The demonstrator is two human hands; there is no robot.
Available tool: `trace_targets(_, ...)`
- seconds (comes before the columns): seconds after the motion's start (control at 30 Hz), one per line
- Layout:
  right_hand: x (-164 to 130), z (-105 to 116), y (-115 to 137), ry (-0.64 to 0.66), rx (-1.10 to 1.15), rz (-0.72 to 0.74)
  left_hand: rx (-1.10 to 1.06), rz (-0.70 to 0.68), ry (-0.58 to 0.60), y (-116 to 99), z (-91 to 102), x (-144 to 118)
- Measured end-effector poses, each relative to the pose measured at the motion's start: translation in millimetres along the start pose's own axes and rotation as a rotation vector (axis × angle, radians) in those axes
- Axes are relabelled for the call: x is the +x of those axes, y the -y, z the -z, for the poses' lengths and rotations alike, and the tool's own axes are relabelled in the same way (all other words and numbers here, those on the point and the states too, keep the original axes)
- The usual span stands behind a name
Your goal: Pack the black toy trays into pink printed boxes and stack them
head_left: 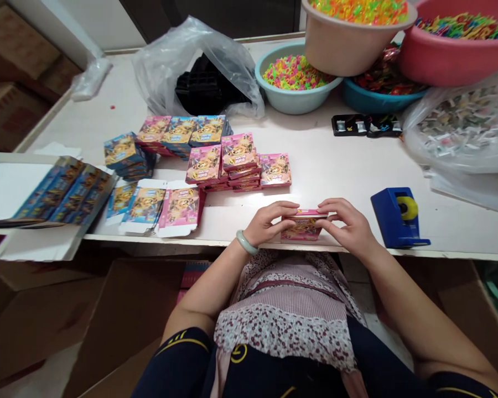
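Fingers of the left hand [269,221] and right hand [348,224] curl narrowly around the two ends of a small pink box [302,226], gripping it between them at the near edge of the white table [336,166], just above the person's lap. The thumbs lie along the top of the box; the step in hand appears to be closing or pressing its flaps, and the next move would call for a firm, even squeeze that does not crush the thin card. A pale bangle [247,242] sits on the left wrist. Just right of the hands stands a blue tape dispenser [398,218]. Left of them lie flat, unfolded cartons [157,207]; behind, stacks of finished pink boxes [236,160] and blue boxes [178,132]. Farthest off, basins of bright plastic pieces [294,74] and a clear bag over black trays [199,77].
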State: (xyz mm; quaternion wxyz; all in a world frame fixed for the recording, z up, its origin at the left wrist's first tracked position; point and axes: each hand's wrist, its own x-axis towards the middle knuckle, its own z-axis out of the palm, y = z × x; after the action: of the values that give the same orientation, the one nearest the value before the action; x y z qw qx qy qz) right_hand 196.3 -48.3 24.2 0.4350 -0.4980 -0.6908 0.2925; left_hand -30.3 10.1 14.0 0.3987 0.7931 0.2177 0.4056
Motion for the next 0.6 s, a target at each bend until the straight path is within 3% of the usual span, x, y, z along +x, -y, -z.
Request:
trace_targets(0.1,-3,-2,-5,-0.021,-0.051,0.094,0.031,-0.007,-0.009,4,0.7,-4)
trace_targets(0.23,-2,-8,-3,-0.054,-0.094,0.068,-0.013,0.198,-0.086,5,-3.5,-2)
trace_targets(0.3,-8,1,-2,-0.044,-0.073,0.021,-0.016,0.266,-0.155,4,-3.8,1)
trace_targets(0.37,-24,22,-7,-0.114,-0.105,-0.039,0.004,0.255,-0.310,5,-5.4,5)
trace_targets(0.47,-62,69,-22,-0.350,-0.369,-0.210,-0.028,0.221,-0.538,12,-18.0,13)
trace_targets(0.53,-86,100,-32,-0.455,-0.599,-0.361,-0.062,0.230,-0.545,15,-32.8,17)
trace_targets(0.6,-102,120,-41,-0.460,-0.752,-0.472,-0.051,0.244,-0.486,16,-46.9,19)
